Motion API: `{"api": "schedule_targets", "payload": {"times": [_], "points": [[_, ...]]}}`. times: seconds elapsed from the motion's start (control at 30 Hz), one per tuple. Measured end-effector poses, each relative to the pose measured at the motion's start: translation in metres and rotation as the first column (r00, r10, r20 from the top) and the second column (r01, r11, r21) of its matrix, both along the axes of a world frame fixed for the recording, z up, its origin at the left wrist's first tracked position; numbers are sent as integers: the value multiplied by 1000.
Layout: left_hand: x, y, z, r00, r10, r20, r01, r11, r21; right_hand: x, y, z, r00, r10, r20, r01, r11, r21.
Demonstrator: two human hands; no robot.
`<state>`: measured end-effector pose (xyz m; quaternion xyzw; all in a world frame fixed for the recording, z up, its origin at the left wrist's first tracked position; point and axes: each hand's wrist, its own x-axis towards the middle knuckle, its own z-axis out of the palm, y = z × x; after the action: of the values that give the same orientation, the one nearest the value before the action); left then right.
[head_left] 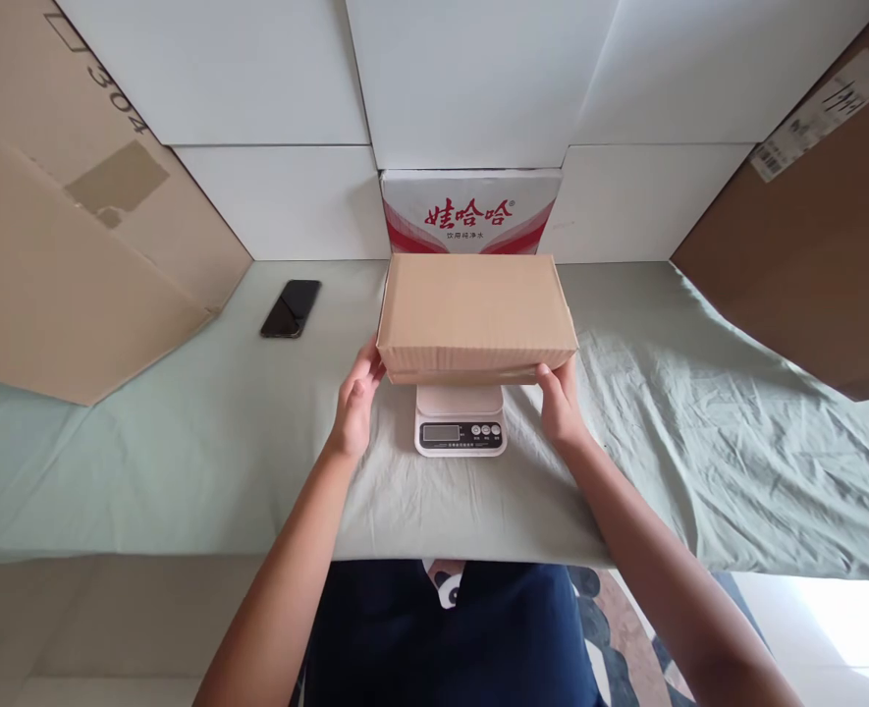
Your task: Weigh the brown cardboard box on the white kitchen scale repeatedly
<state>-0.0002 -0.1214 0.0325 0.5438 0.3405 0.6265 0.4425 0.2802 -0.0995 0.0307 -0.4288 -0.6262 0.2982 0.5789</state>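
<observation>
Fingers (366, 368) of both hands flank cardboard box (476, 312) atop scale (461, 420).

The box (476, 312) is plain brown cardboard, matt and slightly fibrous, its front edge faintly ribbed. Under it the scale (461, 420) is smooth white plastic with a soft sheen, a grey display window and small round buttons. The cloth (699, 432) over the tabletop is pale green woven fabric, matt and creased (the wrinkles gather mostly on the right). The phone (291, 307) has a glossy black glass face. Behind, the carton (470, 212) is white printed cardboard with red lettering, and the large sheets (73, 226) at the sides are dull brown cardboard, one carrying a patch of tape.
</observation>
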Motion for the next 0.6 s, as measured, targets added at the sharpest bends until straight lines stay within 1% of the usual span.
{"api": "schedule_targets", "payload": {"times": [0.1, 0.2, 0.4, 0.6], "points": [[-1, -13, -10, 1000, 19, 5, -19, 1000, -3, 1, -8, -6, 1000, -18, 2, 18, 1000, 25], [-1, -13, -15, 1000, 27, 4, -27, 1000, 4, -2, -10, -8, 1000, -24, -1, 24, 999, 29], [-3, -11, -17, 999, 52, 12, -52, 998, -30, -6, -15, -10, 1000, -20, -2, 20, 1000, -24], [-5, -14, -19, 995, 92, 25, -91, 995, -36, -6, -14, -14, 999, -44, 16, 44, 999, -20]]}}
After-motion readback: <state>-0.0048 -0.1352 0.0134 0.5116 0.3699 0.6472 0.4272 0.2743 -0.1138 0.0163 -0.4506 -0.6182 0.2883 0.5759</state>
